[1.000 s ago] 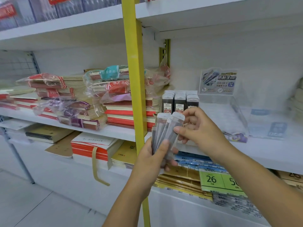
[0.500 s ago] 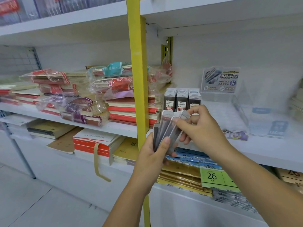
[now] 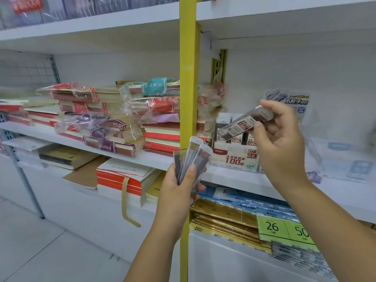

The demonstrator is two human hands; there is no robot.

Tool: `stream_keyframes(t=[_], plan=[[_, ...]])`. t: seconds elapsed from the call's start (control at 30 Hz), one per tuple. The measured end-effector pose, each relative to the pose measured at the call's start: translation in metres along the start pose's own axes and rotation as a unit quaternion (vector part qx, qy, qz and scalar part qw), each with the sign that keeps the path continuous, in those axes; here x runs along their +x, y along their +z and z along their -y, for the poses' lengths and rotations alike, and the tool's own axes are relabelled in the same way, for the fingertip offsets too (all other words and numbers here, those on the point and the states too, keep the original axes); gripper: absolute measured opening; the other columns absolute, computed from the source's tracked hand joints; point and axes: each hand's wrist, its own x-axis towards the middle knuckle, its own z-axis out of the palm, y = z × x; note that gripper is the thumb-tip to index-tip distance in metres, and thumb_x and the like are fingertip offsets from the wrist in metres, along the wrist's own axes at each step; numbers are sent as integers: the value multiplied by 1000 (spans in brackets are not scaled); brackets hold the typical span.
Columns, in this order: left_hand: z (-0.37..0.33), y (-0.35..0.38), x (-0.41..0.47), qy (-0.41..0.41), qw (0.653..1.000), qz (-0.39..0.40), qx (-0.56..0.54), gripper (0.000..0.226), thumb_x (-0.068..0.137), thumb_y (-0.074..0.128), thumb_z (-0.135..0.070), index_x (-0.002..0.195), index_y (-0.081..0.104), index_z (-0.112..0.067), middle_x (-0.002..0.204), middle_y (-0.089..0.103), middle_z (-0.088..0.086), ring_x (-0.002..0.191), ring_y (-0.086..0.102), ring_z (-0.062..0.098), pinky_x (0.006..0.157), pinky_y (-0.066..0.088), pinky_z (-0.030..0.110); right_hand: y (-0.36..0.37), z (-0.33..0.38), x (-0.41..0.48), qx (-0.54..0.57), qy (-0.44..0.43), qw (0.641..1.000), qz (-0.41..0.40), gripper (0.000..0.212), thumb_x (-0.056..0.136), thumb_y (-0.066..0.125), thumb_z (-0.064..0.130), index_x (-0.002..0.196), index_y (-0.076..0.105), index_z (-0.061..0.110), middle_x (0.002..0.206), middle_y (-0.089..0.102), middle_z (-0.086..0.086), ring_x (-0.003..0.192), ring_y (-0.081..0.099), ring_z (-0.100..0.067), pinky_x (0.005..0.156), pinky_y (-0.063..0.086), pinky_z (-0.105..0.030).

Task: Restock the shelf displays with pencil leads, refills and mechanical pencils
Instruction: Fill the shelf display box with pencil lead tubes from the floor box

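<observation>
My left hand (image 3: 181, 186) grips a fanned bunch of clear pencil lead cases (image 3: 193, 157) in front of the yellow shelf post. My right hand (image 3: 278, 139) pinches one lead case (image 3: 242, 124), tilted nearly flat, above the white lead display box (image 3: 234, 159) on the middle shelf (image 3: 234, 178). That box is marked HB 0.5 and holds a row of upright lead cases (image 3: 222, 123). A clear acrylic pencil display (image 3: 317, 151) stands to the right of the box.
The yellow post (image 3: 188, 82) rises between the two shelf bays. Wrapped stacks of notebooks (image 3: 154, 119) fill the shelf to the left. Blue and gold packs (image 3: 240, 212) with a green price tag (image 3: 284, 228) lie on the lower shelf.
My right hand has pulled one lead case out of the bunch and lifted it up and to the right, over the display box. My left hand stays put with the rest.
</observation>
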Motion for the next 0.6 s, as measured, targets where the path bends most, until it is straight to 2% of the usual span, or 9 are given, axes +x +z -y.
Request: stream_keyframes(t=[0.17, 0.3, 0.37, 0.43, 0.5, 0.53, 0.6], plan=[[0, -1, 1, -1, 1000, 4, -2, 24, 98, 56, -38, 122, 59, -36, 104, 74, -6, 72, 69, 9, 59, 53, 19, 11, -7, 20, -103, -7, 991, 87, 45, 95, 53, 7, 122, 50, 43, 106, 60, 22, 95, 62, -1, 79, 50, -14], [-4, -3, 2, -1, 1000, -5, -23, 21, 97, 56, -37, 118, 60, -39, 100, 73, -3, 71, 69, 8, 59, 53, 18, 20, -10, 40, -152, 81, 974, 146, 40, 94, 53, 11, 120, 45, 41, 87, 62, 7, 81, 65, -16, 71, 57, -43], [-5, -4, 3, 0, 1000, -6, -31, 20, 97, 56, -37, 117, 61, -39, 98, 73, -2, 70, 69, 7, 58, 53, 17, 26, -14, 45, -178, 117, 959, 190, 33, 93, 54, 14, 111, 42, 39, 89, 64, 4, 82, 65, -18, 72, 56, -46], [-5, -5, 3, 2, 999, -8, -39, 19, 97, 56, -36, 115, 61, -39, 98, 73, -4, 69, 68, 6, 58, 53, 18, 32, -17, 46, -243, 77, 941, 225, 21, 93, 57, 18, 104, 48, 33, 93, 60, 8, 88, 59, -16, 72, 50, -34], [-5, -5, 3, 4, 999, -7, -41, 19, 98, 56, -35, 116, 61, -39, 99, 73, -6, 70, 68, 6, 58, 53, 18, 36, -21, 46, -354, -16, 911, 212, 12, 91, 60, 24, 103, 60, 25, 97, 54, 9, 99, 49, -17, 76, 36, -26], [-5, -6, 3, 5, 999, -7, -42, 20, 98, 56, -35, 117, 61, -39, 100, 73, -7, 70, 68, 6, 58, 53, 18, 36, -25, 46, -398, -53, 896, 188, 15, 90, 62, 25, 104, 64, 21, 100, 53, 6, 103, 44, -18, 80, 32, -27], [-5, -5, 3, 5, 999, -6, -41, 20, 98, 56, -35, 117, 60, -40, 99, 73, -9, 70, 68, 6, 58, 53, 18, 32, -28, 45, -443, -76, 879, 158, 24, 87, 66, 27, 110, 68, 19, 107, 52, 0, 106, 36, -21, 88, 29, -32]])
